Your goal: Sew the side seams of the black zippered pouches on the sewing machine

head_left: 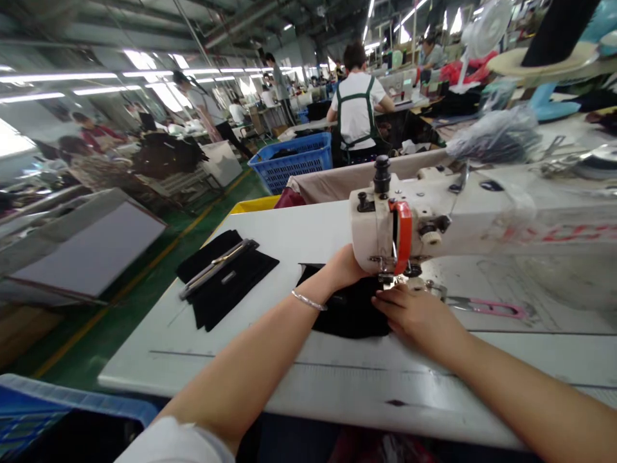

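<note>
A black fabric piece (354,312) lies flat on the sewing machine's bed, its far right part under the needle area. My left hand (348,265) reaches over its far side, beside the white machine head (373,225), which hides the fingers. A silvery bracelet (308,299) circles that wrist. My right hand (417,315) rests on the fabric's right edge, close to the presser foot, fingers stretched out and lying on the cloth. Pink-handled thread snips (496,308) lie to its right.
On the white table (284,238), black fabric pieces (236,286) with a metal clip-like bar (219,267) lie at left. A blue basket (294,161) stands beyond the table, another blue crate (81,395) at lower left. A person in a white shirt (357,109) sits ahead.
</note>
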`<state>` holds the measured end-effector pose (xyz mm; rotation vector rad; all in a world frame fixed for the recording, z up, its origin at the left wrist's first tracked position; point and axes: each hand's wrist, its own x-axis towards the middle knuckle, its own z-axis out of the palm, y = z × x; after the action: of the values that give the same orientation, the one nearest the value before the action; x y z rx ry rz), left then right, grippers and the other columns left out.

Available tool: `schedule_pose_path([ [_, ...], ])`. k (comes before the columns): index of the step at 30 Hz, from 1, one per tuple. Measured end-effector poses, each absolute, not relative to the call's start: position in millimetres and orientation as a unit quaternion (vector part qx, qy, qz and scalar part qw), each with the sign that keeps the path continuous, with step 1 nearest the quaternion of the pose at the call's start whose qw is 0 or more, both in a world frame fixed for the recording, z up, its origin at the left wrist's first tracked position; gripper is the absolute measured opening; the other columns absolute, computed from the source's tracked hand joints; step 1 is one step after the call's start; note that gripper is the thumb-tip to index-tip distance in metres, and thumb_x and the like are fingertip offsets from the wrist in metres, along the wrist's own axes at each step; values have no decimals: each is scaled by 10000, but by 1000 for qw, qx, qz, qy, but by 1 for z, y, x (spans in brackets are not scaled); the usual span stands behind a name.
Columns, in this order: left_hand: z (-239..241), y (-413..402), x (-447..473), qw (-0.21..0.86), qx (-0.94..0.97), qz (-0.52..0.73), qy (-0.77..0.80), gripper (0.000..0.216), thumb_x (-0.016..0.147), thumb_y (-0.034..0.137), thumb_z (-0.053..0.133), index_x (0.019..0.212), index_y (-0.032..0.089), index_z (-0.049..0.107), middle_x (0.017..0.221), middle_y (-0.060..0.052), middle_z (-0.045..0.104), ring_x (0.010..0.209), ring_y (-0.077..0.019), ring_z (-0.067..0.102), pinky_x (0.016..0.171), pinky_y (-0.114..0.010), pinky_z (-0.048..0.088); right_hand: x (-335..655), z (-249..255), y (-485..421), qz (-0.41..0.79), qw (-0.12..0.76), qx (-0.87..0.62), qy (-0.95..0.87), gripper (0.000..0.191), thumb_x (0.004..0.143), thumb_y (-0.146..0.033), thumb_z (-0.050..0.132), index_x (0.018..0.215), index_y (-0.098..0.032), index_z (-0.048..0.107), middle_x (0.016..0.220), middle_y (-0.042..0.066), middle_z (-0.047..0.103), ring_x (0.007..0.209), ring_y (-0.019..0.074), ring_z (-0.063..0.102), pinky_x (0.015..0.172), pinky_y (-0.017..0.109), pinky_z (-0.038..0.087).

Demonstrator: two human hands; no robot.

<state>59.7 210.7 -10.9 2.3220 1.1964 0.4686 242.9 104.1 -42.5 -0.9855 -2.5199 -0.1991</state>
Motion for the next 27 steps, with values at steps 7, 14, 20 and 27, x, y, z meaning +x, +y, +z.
schedule_pose_path([
  [7,-21,206,58,186,863,152,444,171,897,227,682,1048,165,734,1147,-59,757,1095,-244,673,1054,-383,514,247,-42,99,-62,213,-344,-912,337,888,-135,609,1210,-118,706,1159,131,730,968,241,694,784,368,595],
  [14,-19,155,38,115,879,184,424,176,994,213,550,1063,172,706,1176,-83,707,1193,-265,613,1107,-485,460,247,-33,88,-26,229,-347,-909,437,842,-130,519,1244,-83,684,1255,158,689,1086,280,654,863,426,586],
  [20,-24,130,25,71,937,179,293,311,1033,129,439,1300,173,593,1276,-39,675,1204,-189,603,1095,-383,493,265,-25,94,-2,274,-404,-873,312,910,-145,480,1093,-168,732,1056,95,738,945,252,660,833,414,563],
  [27,-28,127,29,10,940,191,282,315,1010,74,428,1264,136,604,1234,-84,707,1251,-197,594,1091,-377,503,269,-32,111,-20,189,-445,-875,332,938,-190,479,1168,-115,705,1069,170,723,898,315,657,766,463,547],
])
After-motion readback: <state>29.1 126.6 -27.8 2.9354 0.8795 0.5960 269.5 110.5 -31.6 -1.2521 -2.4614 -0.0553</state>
